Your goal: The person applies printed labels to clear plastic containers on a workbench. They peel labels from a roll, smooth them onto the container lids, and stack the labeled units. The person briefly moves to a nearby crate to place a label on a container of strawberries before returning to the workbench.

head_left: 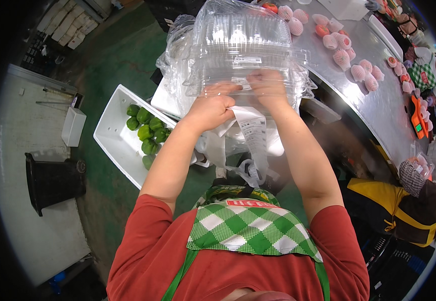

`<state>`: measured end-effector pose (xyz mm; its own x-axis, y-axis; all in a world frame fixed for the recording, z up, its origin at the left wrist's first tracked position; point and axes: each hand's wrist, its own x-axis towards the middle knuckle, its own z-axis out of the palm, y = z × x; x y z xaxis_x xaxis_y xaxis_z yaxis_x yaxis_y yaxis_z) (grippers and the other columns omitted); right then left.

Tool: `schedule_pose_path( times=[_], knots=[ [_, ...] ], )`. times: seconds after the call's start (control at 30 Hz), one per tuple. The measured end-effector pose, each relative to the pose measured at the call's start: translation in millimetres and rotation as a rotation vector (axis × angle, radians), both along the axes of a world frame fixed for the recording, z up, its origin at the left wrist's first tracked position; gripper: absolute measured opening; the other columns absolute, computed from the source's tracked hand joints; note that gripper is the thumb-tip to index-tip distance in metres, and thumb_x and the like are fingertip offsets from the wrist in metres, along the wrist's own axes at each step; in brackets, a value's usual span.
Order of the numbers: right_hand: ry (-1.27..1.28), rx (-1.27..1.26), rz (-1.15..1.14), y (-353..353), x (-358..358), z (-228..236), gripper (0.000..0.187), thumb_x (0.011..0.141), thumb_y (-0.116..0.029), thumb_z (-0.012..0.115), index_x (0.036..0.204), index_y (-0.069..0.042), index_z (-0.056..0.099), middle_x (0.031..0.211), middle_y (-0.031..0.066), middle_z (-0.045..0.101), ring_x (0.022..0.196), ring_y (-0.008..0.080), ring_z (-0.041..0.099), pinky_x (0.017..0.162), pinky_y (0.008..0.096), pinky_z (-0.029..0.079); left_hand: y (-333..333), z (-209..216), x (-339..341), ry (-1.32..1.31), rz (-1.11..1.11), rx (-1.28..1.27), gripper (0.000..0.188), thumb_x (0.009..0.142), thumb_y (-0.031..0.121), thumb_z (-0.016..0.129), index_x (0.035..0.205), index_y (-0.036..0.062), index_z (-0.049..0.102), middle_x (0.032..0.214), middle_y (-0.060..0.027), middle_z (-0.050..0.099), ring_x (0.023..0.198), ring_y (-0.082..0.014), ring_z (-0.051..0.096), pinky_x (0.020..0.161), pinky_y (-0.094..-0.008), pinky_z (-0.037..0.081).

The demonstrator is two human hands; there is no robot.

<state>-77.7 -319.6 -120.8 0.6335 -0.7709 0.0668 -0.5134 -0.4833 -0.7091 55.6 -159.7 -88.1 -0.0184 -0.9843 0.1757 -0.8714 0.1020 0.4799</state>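
Pinched in the left hand (210, 111), a white label strip (252, 131) hung near clear plastic clamshells (243, 31); whether the right hand (269, 90) gripped anything was unclear. Metal table (389, 118) stood right, green floor (108, 61) left.

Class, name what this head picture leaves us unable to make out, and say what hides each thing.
All in the head view:
- Right hand's fingertips: blurred against the clear containers.
- Number of clear containers: see-through walls overlap, with glare.
- Print on the label strip at the left hand: too small.
- Number of green peppers: they overlap, and the left forearm covers part of the white crate.
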Motion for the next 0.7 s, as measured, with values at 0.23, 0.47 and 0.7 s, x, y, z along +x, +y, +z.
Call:
schedule_pose_path(
  times=[0.23, 0.47, 0.7],
  knots=[
    [0.096, -0.417, -0.002, 22.4, -53.4, 24.2, 0.04, 0.085, -0.024, 0.073, 0.117, 0.0, 0.064, 0.111, 0.0209, 0.067, 0.103, 0.0378, 0.063, 0.09, 0.0437, 0.05, -1.3, -0.5, 0.8, 0.048, 0.026, 0.154, 0.014, 0.079, 0.017, 0.066, 0.079, 0.0048, 0.071, 0.139, -0.0079, 0.059, 0.134, -0.0293, 0.047, 0.111, -0.0448, 0.037],
    [-0.165, -0.217, -0.092, 73.1, -157.1, -4.7, 0.055, 0.084, -0.011, 0.07, 0.134, 0.003, 0.052, 0.136, 0.0239, 0.055, 0.127, 0.0402, 0.052, 0.107, 0.0439, 0.041, 18.6, 0.5, -10.5, -0.062, 0.001, 0.043, 0.015, 0.076, 0.009, 0.069, 0.065, 0.0039, 0.061, 0.145, -0.0076, 0.053, 0.138, -0.0349, 0.043, 0.114, -0.0457, 0.033],
    [-0.234, 0.118, -0.175, 90.1, -152.1, 22.0, 0.064, 0.085, -0.01, 0.067, 0.144, 0.002, 0.043, 0.141, 0.0254, 0.052, 0.134, 0.0351, 0.048, 0.111, 0.04, 0.037, 10.7, 6.9, 0.0, 0.083, -0.085, 0.033, 0.015, 0.078, 0.01, 0.069, 0.067, 0.0019, 0.062, 0.145, -0.0114, 0.054, 0.137, -0.0344, 0.045, 0.112, -0.0431, 0.035]
  ],
)
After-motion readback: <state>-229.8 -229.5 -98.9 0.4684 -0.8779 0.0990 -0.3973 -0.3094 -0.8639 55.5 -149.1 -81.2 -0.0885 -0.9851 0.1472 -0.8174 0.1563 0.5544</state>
